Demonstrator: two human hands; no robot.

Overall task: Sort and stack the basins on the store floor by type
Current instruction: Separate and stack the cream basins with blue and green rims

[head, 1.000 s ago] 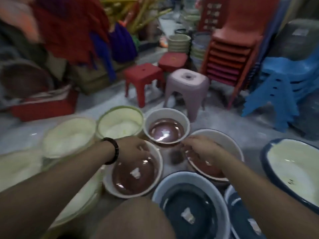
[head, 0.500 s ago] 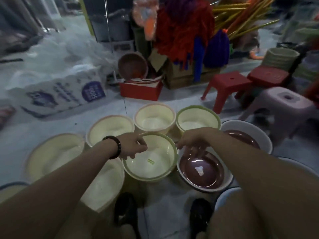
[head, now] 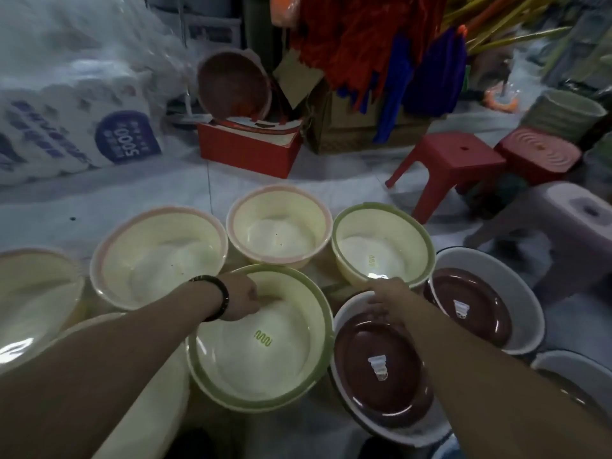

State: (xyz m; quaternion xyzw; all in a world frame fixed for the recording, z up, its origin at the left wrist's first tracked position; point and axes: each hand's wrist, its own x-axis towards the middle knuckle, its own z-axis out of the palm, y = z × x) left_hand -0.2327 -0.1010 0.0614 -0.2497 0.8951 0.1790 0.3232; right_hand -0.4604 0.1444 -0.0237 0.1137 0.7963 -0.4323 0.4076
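Several basins stand close together on the floor. A cream basin with a green rim [head: 265,359] sits in front of me, and my left hand [head: 243,301] is closed on its far-left rim. A second green-rimmed basin [head: 381,246] stands behind it to the right. Two pink-rimmed cream basins [head: 280,226] [head: 159,256] stand at the back. To the right is a white basin with a brown inside [head: 381,376]. My right hand [head: 385,296] has its fingers curled over that basin's far rim. Another brown-inside basin [head: 480,303] sits further right.
More cream basins [head: 36,293] lie at the left under my arm. Two red stools [head: 453,157] [head: 539,154] and a lilac stool [head: 576,220] stand at the right. Along the back are a red box [head: 248,150], a white sack [head: 82,127] and hanging mops [head: 364,44].
The view swung left from the brown-inside basins to the cream ones. Both hands moved onto the green-rimmed basin, then my right hand shifted to the brown-inside basin's rim.
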